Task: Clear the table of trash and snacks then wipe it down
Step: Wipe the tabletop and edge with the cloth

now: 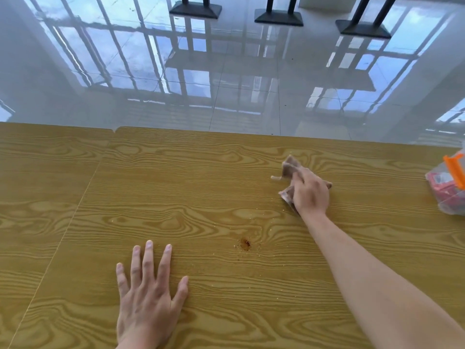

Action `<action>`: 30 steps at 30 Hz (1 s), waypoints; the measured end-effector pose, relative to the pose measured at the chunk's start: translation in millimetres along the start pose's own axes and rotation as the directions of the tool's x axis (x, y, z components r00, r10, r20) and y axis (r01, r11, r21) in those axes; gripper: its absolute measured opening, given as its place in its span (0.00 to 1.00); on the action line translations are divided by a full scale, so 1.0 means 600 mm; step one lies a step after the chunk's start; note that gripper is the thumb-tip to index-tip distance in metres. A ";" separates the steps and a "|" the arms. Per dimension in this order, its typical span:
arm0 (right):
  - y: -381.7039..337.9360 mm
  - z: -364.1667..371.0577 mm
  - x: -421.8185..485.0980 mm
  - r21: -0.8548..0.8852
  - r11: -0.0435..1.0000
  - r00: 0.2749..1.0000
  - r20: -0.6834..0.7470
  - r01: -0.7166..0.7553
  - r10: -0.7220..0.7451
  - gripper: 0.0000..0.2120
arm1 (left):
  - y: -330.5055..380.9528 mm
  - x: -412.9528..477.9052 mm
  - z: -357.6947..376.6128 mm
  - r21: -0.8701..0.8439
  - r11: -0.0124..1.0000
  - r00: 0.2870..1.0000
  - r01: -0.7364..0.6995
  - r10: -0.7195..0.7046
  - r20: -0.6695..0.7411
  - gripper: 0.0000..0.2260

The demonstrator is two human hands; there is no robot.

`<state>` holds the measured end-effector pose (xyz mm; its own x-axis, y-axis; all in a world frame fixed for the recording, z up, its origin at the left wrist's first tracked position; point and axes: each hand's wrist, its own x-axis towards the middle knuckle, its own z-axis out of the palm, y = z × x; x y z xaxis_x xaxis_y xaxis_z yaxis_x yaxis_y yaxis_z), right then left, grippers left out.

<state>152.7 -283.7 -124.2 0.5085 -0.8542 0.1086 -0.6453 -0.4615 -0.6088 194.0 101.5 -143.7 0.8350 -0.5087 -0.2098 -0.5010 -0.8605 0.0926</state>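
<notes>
The right grip [310, 195], a bare hand at the end of an outstretched arm, was closed over a bunched brown cloth [289, 170] and held it down on the wood-grain counter [176, 185]. Folds of the cloth stuck out beyond the knuckles on the far side and to the left of that grip, and a small corner showed at its right. The left grip [148, 290] lay open and flat on the counter, fingers spread and straight, holding nothing, well apart from the right grip and nearer the person. Between the two grips, a little closer to the left one and off to its right, sat a small reddish-brown stain [245, 244]. Pale crumbs [251, 273] were scattered around it and trailed up toward the right grip's wrist. Well to the right of the right grip, at the frame's edge, lay a clear plastic bag [448, 200] with red packets inside. An orange clip [454, 163] sat at its top, and the bag was cut off by the frame. To the left of the left grip a thin seam [63, 235] ran slantwise across the counter. Beyond the counter's far edge, past both grips, a glossy tiled floor [226, 71] mirrored window frames, and black table bases [195, 8] stood on it.
</notes>
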 end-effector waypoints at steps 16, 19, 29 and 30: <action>0.114 -0.072 0.167 -0.259 0.949 0.982 0.010 -0.180 0.189 0.20 | 0.017 0.003 -0.001 -0.003 1.000 0.990 0.011 -0.011 -0.142 0.35; 0.083 -0.019 0.211 -0.431 0.896 0.973 0.144 -0.102 0.180 0.29 | 0.018 0.007 0.001 0.001 1.000 0.990 0.013 -0.012 -0.143 0.35; -0.059 0.084 0.093 0.081 0.750 0.635 0.477 0.657 -0.608 0.16 | 0.010 0.006 -0.008 0.024 1.000 0.999 0.007 -0.006 -0.039 0.38; -0.062 0.080 0.058 0.144 0.694 0.556 0.494 0.706 -0.668 0.15 | 0.010 0.005 -0.008 0.020 1.000 0.999 0.008 -0.008 -0.032 0.38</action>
<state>221.9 -285.0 -135.8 0.9957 -0.0483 0.0793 -0.0066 -0.8887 -0.4584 194.6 94.8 -138.8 0.8455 -0.5029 -0.1795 -0.4987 -0.8639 0.0711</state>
